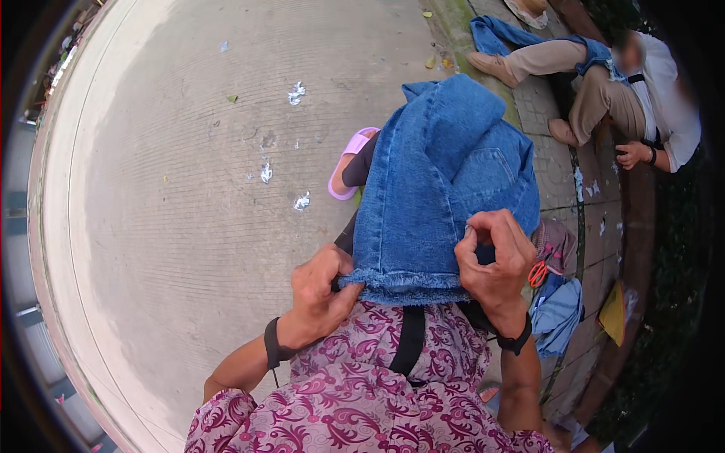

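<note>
Fingers of both hands are closed on the frayed hem of the jeans [434,189]. The left hand [317,294] curls over the hem's left corner, thumb on top, and the right hand [495,264] pinches the right side, fingertips pressed together on a small fold of cloth. The jeans lie over the person's lap and knee, the hem next to the patterned shirt [362,400], the rest spread away toward a foot in a pink sandal [349,162].

What could go wrong, as I judge it: the right pinch holds only a little cloth, so it may slip if the denim is pulled hard. The hem is already fraying — more tugging could loosen more threads. The jeans are heavy on the far side and could slide off the knee to the concrete ground [189,189], which has white spots and some leaves.

Red scissors [538,273] lie just beside the right hand, on a low wall, with light-blue cloth [557,313] below them. Another person [634,98] sits further away with more denim on the legs.

Hard to see: what the right fingertips really hold — a thread or only a fold, I cannot tell. The legs under the jeans are covered, and the black strap [411,340] on the shirt is cut off by the hem.
</note>
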`<state>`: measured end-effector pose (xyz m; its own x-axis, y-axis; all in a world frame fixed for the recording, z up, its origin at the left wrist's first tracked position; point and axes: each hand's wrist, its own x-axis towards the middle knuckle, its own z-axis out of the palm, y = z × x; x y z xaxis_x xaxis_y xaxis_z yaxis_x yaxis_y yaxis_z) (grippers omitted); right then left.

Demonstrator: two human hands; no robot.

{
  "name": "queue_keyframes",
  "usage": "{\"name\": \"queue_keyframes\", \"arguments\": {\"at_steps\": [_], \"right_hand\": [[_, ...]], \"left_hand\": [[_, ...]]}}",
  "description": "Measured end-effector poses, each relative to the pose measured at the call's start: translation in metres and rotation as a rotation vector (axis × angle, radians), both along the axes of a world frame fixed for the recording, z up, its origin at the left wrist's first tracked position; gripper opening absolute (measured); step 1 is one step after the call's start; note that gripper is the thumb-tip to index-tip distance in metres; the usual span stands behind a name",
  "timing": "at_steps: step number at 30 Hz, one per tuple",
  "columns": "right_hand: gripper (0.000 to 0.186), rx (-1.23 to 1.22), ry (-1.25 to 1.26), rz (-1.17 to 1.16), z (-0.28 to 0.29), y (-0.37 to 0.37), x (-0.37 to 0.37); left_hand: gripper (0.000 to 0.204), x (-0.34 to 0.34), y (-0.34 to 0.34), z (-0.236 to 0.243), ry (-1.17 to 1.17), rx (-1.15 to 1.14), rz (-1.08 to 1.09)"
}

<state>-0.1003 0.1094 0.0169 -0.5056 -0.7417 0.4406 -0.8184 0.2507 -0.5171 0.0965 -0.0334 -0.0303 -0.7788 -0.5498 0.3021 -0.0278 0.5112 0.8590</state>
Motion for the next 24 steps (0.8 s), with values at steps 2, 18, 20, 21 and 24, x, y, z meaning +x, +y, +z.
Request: {"name": "queue_keyframes", "arguments": {"at_steps": [2,18,20,21,24], "right_hand": [[0.030,0.007,0.009,-0.053,0.004,0.000,-0.001],[0.026,0.049,-0.793,0.346,0.006,-0.005,0.040],[0.028,-0.045,-1.010,0.340,0.010,0.001,0.035],[0.030,-0.140,-1.209,0.331,0.010,0.003,0.033],[0.035,0.055,-0.738,0.265,0.006,0.002,0.029]], "left_hand": [[0.020,0.001,-0.001,-0.002,0.016,-0.007,-0.007],[0.025,-0.002,0.001,0.005,-0.016,-0.119,-0.090],[0.026,-0.002,0.000,0.005,-0.019,-0.109,-0.079],[0.026,-0.003,0.000,0.004,-0.019,-0.094,-0.075],[0.026,-0.004,0.001,0.004,0.000,-0.101,-0.072]]}}
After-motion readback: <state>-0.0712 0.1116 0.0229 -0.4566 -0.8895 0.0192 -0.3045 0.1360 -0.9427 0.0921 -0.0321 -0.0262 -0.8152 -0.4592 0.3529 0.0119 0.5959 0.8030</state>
